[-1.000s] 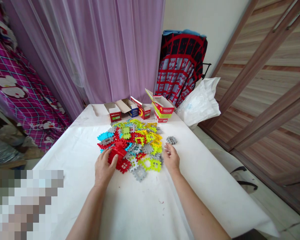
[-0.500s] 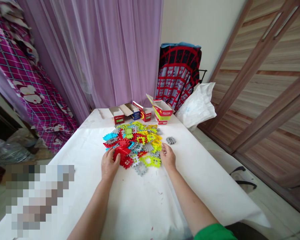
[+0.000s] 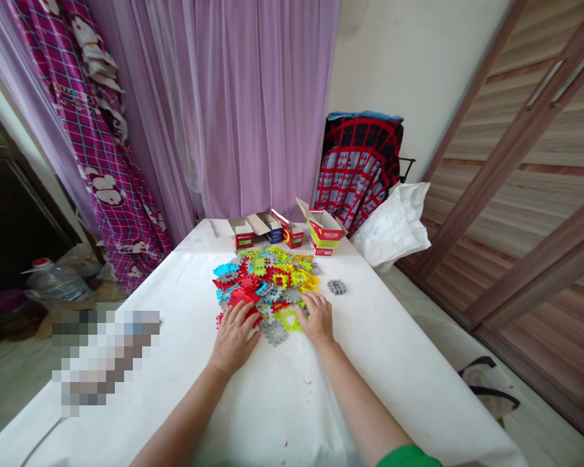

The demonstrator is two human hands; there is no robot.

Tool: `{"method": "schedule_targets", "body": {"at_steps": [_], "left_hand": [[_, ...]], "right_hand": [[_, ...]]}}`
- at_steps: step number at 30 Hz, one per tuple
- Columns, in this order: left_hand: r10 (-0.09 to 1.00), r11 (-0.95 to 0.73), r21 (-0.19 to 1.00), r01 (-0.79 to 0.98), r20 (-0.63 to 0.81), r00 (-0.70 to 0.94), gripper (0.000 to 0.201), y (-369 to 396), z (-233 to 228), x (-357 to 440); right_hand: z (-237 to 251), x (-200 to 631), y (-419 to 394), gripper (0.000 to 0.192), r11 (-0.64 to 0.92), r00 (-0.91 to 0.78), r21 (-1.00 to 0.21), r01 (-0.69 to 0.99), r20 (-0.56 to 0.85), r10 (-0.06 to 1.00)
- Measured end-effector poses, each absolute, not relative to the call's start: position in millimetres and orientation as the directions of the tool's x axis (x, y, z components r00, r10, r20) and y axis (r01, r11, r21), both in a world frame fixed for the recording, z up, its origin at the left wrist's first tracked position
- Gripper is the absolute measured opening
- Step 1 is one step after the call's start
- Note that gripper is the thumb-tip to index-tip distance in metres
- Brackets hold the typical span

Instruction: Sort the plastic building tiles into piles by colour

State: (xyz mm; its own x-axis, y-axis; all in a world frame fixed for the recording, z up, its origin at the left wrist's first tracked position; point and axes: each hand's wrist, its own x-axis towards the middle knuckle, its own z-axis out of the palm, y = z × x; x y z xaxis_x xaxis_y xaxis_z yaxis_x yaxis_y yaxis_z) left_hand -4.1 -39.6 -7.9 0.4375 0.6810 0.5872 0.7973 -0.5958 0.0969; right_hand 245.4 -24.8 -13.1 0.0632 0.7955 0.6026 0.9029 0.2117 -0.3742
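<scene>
A white-covered table (image 3: 409, 363) carries a heap of interlocking plastic tiles (image 3: 267, 282) in red, yellow, green, blue and grey, lying mid-table in front of a row of small open cartons (image 3: 292, 232). The tiles look light, stiff and thin, with toothed edges; pinching one by its rim should serve best. The left hand (image 3: 234, 336) lies flat over red tiles at the near edge of the heap, fingers spread and gripping nothing. The right hand (image 3: 316, 318) rests on yellow-green tiles, fingers loosely curled and empty. A lone grey tile (image 3: 336, 286) sits just beside the heap. A second ago the left hand cupped a red clump; the right lay on bare cloth.
</scene>
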Motion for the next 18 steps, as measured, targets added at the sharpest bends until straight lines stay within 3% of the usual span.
{"method": "schedule_targets", "body": {"at_steps": [6, 14, 18], "left_hand": [[0.713, -0.580, 0.094, 0.809, 0.540, 0.448, 0.035, -32.1, -2.8, 12.3], [0.759, -0.541, 0.147, 0.828, 0.509, 0.406, 0.034, -23.3, -5.1, 22.4], [0.754, -0.541, 0.140, 0.830, 0.519, 0.403, 0.030, -24.7, -5.4, 19.2]], "right_hand": [[-9.0, 234.6, -10.6, 0.034, 0.169, 0.043, -0.356, 0.919, 0.516, 0.855], [-9.2, 234.3, -5.7, 0.017, 0.162, 0.048, -0.388, 0.907, 0.478, 0.877], [-5.3, 238.3, -7.4, 0.021, 0.206, 0.095, -0.489, 0.848, 0.521, 0.848]]}}
